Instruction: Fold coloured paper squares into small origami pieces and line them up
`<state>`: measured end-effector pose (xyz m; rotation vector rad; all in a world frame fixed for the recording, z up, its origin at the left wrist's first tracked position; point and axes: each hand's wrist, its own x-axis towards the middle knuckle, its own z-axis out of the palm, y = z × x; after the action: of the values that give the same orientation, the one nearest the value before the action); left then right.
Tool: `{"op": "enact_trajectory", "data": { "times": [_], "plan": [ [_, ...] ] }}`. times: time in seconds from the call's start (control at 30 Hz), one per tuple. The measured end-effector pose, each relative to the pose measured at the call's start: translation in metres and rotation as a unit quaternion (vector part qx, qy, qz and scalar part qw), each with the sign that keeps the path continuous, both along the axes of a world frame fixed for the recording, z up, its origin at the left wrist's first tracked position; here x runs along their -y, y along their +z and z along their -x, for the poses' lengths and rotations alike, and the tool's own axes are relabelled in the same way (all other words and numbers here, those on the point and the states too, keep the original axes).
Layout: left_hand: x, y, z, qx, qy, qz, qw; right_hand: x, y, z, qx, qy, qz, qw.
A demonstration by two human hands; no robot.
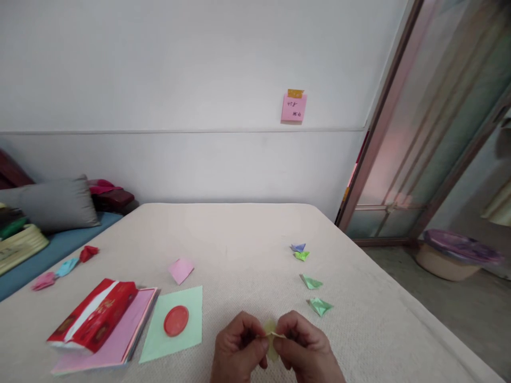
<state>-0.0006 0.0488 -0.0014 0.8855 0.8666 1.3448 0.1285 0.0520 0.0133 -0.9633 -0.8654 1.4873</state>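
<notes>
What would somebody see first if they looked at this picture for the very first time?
Probably the left hand and right hand at the bottom edge, pinching a pale yellow paper between them over the table. Next comes the bright red packet lying on pink sheets at the left, with a red disc on a green sheet beside it. A pink note is taped alone on the white wall.

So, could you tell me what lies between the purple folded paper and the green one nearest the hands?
Head view: two more green folded papers, a bright one beside the purple paper and a paler one midway.
</notes>
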Motion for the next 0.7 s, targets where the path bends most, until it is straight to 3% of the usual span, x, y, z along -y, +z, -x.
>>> {"op": "enact_trajectory", "data": {
  "times": [0.17, 0.4, 0.63, 0.7],
  "plan": [
    [0.001, 0.001, 0.002, 0.009, 0.001, -0.028, 1.000, 0.000, 0.001, -0.001, -0.050, -0.011, 0.012, 0.999],
    [0.005, 0.006, 0.005, -0.033, -0.005, -0.094, 0.995, 0.004, 0.011, -0.005, 0.010, 0.004, -0.047, 0.999],
    [0.004, 0.016, -0.005, -0.013, -0.023, -0.023, 0.999, 0.004, 0.002, -0.011, 0.084, -0.016, -0.140, 0.986],
    [0.004, 0.016, -0.006, -0.056, -0.049, 0.001, 0.997, 0.005, -0.001, -0.011, 0.091, -0.001, -0.171, 0.981]
  ]
}}
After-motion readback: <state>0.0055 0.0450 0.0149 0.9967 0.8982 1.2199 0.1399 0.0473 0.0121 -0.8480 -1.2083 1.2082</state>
